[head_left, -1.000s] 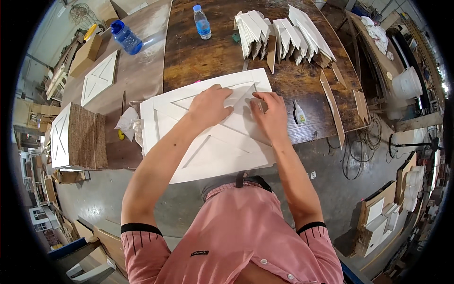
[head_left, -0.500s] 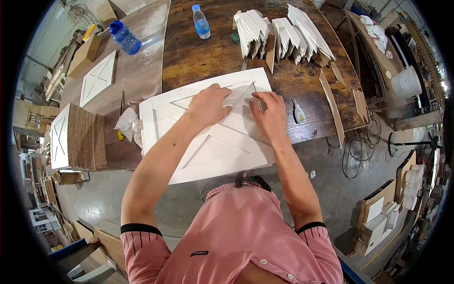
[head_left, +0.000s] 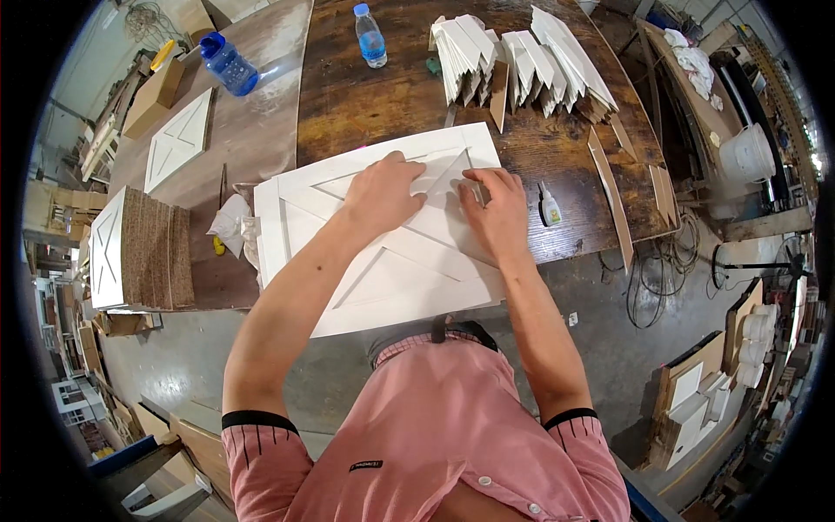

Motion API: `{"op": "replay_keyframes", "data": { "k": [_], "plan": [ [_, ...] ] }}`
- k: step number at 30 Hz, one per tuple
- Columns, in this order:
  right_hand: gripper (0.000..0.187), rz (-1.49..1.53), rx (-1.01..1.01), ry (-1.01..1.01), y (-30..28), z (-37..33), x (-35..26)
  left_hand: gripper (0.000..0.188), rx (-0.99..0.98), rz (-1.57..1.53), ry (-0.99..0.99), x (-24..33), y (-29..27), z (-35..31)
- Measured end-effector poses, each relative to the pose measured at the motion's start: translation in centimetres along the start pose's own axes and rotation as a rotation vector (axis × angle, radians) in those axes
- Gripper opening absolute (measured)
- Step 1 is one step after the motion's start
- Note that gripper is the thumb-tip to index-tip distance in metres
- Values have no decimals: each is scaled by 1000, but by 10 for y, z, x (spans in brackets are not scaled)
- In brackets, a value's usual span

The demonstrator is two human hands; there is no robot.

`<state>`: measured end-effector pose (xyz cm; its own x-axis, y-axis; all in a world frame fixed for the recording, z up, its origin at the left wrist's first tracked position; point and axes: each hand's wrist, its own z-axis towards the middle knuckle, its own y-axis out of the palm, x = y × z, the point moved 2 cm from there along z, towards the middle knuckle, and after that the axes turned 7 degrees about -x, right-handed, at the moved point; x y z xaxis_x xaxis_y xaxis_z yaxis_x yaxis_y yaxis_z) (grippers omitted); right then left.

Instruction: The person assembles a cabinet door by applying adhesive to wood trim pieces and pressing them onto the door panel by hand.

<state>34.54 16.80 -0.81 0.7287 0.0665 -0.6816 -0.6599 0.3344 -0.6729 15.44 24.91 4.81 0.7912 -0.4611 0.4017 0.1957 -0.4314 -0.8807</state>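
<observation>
A white panel [head_left: 296,252] with raised strips crossing in an X lies in front of me, overhanging the table's near edge. My left hand [head_left: 383,196] rests on the strips left of the panel's upper middle, thumb and forefinger apart. Across from it, my right hand [head_left: 497,204] touches the face near the right side, fingers bent and thumb spread from the forefinger. Between the two hands runs a diagonal white strip [head_left: 448,174] toward the upper right corner. Neither hand lifts anything; some fingertips are hidden.
A small white glue bottle [head_left: 550,207] stands right of the panel. Behind are bundles of white pointed strips [head_left: 465,56] and a water bottle [head_left: 371,43]. On the left are a blue jug [head_left: 229,65], a stack of panels [head_left: 156,252] and a plastic bag [head_left: 230,217]. Cables [head_left: 665,270] hang at right.
Both hands keep almost the same place on the panel. The view has shifted very slightly; nothing has been picked up or let go.
</observation>
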Motion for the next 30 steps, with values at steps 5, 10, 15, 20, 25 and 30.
{"op": "replay_keyframes", "data": {
  "k": [5, 10, 15, 20, 25, 30],
  "plan": [
    [21, -9, 10, -8, -1, 0, -1, 43, 29, 7, 11, 1, -1, 1],
    [21, -30, 14, -18, -2, -1, -5, 43, -17, 39, -15, -2, 0, 1],
    [23, -44, 25, -41, 0, 0, 0, 43, -16, 37, -4, -1, 0, 2],
    [23, -51, 25, -36, 0, 0, -1, 43, -2, 31, 4, -2, 2, 3],
    [24, -46, 25, -39, 1, 0, 0, 44, 5, 33, -11, 0, 3, 1],
    [24, -44, 14, -24, -1, 0, -2, 44, 15, 31, -4, -1, 5, 2]
  ]
}}
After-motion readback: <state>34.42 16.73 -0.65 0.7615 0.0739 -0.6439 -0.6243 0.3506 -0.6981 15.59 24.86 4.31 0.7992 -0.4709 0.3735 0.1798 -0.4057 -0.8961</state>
